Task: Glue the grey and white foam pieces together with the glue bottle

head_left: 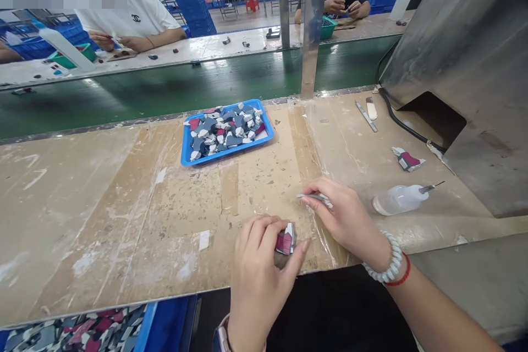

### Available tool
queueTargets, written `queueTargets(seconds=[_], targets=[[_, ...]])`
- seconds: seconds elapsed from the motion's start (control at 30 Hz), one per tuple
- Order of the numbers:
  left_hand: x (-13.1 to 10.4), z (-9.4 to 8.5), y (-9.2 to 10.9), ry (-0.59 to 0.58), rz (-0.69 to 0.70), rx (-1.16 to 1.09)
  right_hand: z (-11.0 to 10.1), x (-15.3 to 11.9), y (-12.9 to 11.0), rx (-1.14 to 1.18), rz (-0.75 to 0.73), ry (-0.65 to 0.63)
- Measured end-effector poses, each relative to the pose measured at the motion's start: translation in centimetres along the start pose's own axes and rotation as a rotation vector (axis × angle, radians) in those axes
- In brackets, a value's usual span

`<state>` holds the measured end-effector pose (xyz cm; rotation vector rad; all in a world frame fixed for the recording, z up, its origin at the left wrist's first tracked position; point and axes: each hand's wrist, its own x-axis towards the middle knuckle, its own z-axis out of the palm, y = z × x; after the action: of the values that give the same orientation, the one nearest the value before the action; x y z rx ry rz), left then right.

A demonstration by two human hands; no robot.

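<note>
The person's left hand [264, 269] curls around a maroon-and-white piece [284, 243] at the worktable's [136, 231] near edge; apart from it, the right hand [346, 220] pinches a thin grey strip [315, 198]. Beyond lie a needle-tipped bottle [398, 201] and a blue tray [184, 157] of small pieces [226, 127].

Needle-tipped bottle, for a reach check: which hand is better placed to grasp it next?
Right hand, probably: nearer the bottle, though holding a thin tool; the left hand is farther away.
</note>
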<state>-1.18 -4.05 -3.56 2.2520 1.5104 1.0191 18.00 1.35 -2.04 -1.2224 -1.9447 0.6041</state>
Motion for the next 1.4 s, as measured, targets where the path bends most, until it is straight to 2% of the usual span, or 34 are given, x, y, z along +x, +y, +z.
queueTargets(seconds=[0.17,0.27,0.43,0.63,0.83,1.03,1.27,1.4], targets=[[-0.1,-0.7,-0.5,-0.075,0.010,-0.061,-0.5,-0.6,0.1,0.022,-0.177,-0.267],[0.0,-1.1,-0.8,-0.083,0.005,-0.097,-0.1,-1.0,0.3,0.035,-0.239,-0.333],[0.0,-1.1,-1.0,-0.089,0.007,-0.118,0.3,-1.3,0.2,-0.010,-0.271,-0.325],[0.1,-1.2,-1.0,-0.096,0.023,-0.166,0.3,-1.3,-0.3,-0.035,-0.286,-0.377],[0.4,-1.4,-1.0,-0.138,0.009,-0.205,0.8,-0.8,0.0,-0.022,-0.282,-0.319],[0.2,-1.7,-0.9,-0.151,-0.016,-0.223,0.7,-0.5,0.5,0.001,-0.300,-0.391],[0.3,-1.6,-0.9,-0.166,-0.006,-0.234,1.3,-0.8,0.1,-0.118,-0.349,-0.281],[0.2,-1.5,-0.8,-0.142,-0.025,-0.231,1.0,-0.6,0.2,-0.059,-0.296,-0.303]])
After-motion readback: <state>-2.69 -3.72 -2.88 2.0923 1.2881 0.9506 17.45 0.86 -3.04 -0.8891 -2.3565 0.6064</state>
